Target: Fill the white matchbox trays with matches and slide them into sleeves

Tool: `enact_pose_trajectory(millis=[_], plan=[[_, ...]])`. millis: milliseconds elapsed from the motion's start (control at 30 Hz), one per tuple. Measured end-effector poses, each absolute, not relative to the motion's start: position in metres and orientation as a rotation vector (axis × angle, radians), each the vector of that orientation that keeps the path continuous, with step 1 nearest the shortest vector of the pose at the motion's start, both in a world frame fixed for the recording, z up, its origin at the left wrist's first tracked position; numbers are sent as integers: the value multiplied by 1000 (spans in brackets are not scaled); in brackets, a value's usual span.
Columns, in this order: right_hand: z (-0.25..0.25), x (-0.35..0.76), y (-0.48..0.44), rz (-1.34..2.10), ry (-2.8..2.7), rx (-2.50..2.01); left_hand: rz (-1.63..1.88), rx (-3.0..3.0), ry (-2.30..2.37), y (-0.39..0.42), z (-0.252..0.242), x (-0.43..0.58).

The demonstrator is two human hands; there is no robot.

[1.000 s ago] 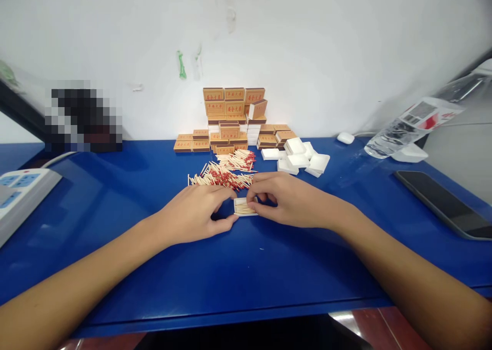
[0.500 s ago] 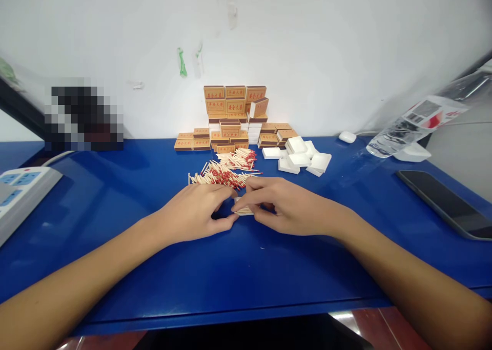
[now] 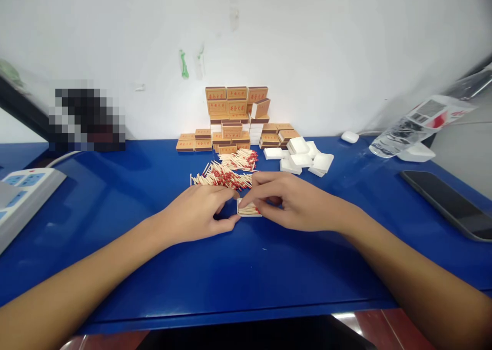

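A small white matchbox tray [image 3: 250, 214] lies on the blue table between my hands, with several matches [image 3: 249, 210] along its inside. The thumb and fingertips of my left hand [image 3: 202, 209] close on the tray's left end. Over its right part curls my right hand [image 3: 298, 201], its index fingertip reaching down into the tray near the left end. Whether the right fingers pinch a match is hidden. Just beyond the hands spreads a loose pile of red-tipped matches [image 3: 225, 176].
Stacked matchboxes [image 3: 236, 106] stand against the wall. White trays [image 3: 302, 159] are heaped right of the match pile. Farther right are a plastic bottle [image 3: 403, 127], a white earphone case [image 3: 349, 137] and a phone [image 3: 448, 201]. A white power strip [image 3: 34, 196] sits at left.
My right hand has shifted slightly right, its index fingertip drawn back from the tray's left edge. More of the tray and the matches inside shows. My left hand stays at the tray's left end.
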State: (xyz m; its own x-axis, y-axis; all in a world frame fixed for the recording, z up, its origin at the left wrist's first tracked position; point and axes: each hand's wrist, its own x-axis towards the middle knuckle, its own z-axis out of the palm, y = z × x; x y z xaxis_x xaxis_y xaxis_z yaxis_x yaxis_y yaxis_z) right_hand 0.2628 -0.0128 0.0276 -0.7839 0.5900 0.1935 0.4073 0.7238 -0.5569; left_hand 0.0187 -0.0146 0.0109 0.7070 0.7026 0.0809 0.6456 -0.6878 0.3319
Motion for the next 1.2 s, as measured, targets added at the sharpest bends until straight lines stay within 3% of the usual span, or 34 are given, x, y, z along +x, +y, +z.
enact_pose_trajectory(millis=[867, 1200], plan=[[26, 261, -12, 532, -2667, -975, 252, 2667, 1087, -15, 13, 18], [15, 264, 7, 317, -2207, -1426, 313, 2703, 1037, -16, 8, 18]])
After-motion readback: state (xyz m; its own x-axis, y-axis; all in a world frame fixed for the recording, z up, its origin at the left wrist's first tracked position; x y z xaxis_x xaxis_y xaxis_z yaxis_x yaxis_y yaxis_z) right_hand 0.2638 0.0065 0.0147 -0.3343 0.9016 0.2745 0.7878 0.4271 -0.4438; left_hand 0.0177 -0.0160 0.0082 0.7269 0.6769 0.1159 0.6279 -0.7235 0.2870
